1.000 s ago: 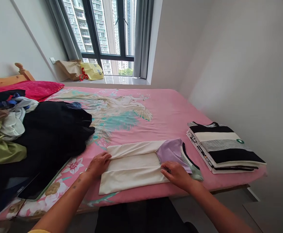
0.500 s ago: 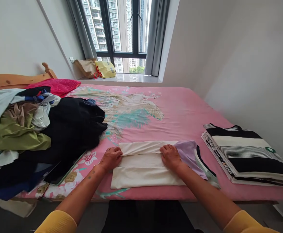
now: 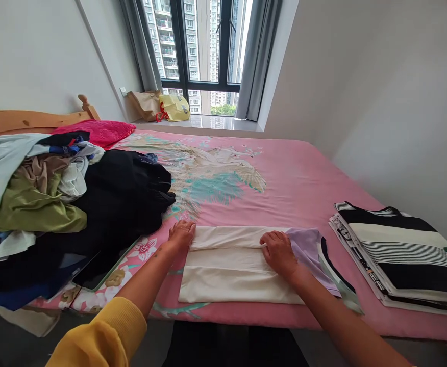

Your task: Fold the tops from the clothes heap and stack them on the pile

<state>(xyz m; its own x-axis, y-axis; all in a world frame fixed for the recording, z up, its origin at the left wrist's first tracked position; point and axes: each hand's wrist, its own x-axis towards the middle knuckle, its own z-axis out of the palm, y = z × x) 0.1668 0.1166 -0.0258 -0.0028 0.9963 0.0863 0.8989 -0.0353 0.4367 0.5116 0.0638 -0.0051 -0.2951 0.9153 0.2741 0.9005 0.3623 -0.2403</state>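
Note:
A folded T-shirt [image 3: 231,275] lies lengthwise near the front edge of the bed. Its body is cream, with a lilac sleeve part [image 3: 305,244] and a dark-trimmed neckline at the right end. My left hand [image 3: 182,233] rests at the shirt's upper left corner, fingers stretched out along the edge. On the folded-down upper strip, close to the lilac part, lies my right hand [image 3: 279,251], fingers slightly bent and spread on the cloth. Neither hand lifts any fabric. The undersides of the fingers are hidden.
A heap of loose clothes [image 3: 120,199] covers the left side of the bed, with a phone [image 3: 101,270] at its front. Folded striped shirts [image 3: 403,255] are stacked at the right. Behind are a red pillow [image 3: 101,132], bags [image 3: 173,107] on the sill and a pink sheet [image 3: 284,178].
My left hand has shifted up to the shirt's top left corner. My right hand stays on the upper strip near the lilac part. The view has turned slightly left.

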